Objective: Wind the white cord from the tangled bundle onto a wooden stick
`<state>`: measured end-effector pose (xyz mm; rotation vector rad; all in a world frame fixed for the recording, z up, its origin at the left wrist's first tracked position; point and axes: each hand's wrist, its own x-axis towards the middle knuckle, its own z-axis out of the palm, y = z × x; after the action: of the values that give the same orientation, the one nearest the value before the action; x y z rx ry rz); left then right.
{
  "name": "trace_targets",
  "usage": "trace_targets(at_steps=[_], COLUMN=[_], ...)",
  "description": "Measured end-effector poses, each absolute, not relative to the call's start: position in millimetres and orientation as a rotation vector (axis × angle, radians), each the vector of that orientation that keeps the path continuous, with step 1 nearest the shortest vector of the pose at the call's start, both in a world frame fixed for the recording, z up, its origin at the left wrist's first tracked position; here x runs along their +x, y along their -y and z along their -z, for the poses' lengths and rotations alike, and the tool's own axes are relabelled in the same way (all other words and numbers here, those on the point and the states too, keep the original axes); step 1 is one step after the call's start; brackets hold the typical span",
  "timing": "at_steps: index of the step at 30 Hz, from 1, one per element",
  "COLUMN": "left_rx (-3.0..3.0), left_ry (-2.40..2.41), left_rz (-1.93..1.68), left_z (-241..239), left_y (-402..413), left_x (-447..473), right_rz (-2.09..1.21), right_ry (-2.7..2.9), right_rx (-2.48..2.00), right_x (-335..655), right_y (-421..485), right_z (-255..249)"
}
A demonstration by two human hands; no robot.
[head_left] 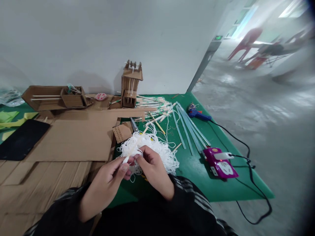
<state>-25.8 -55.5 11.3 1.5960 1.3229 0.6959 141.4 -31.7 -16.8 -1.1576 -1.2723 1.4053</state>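
Just over a loose heap of white string (159,147), both of my hands are close together with closed fingers. My left hand (108,178) pinches the near end of a thin wooden stick (142,135), where white string is bunched around it. The stick slants away from me above the heap. Between the thumb and fingers of my right hand (155,168) is a strand of the string, looped near the fingertips. Part of the grip is hidden by the fingers. Scissors (134,124) lie just behind the heap, beside a small cardboard piece (123,132).
Cardboard sheets (73,134) and a black tablet-like slab (23,139) lie left. Cardboard models (55,98) stand by the wall. To the right are clear glue sticks (188,126), a blue glue gun (199,114) and a purple power socket (220,164) with a trailing cable.
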Motion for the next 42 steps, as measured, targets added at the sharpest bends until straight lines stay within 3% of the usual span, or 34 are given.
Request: trace_targets(at_steps=[18,34,42], left_rx=[1.706,1.613,1.384], left_ry=[-1.411,-1.340,-1.339], left_rz=[-0.640,-0.617,-0.964], left_z=[-7,-4,-2], left_y=[58,56,58], left_x=[-30,-28,-23], right_rz=[-1.194,-1.230,-1.170], right_ry=[1.375,1.440,1.633], right_rx=[-1.310,-1.230,-1.094], right_x=[142,138,141], right_y=[33,36,45], right_z=[14,5,5])
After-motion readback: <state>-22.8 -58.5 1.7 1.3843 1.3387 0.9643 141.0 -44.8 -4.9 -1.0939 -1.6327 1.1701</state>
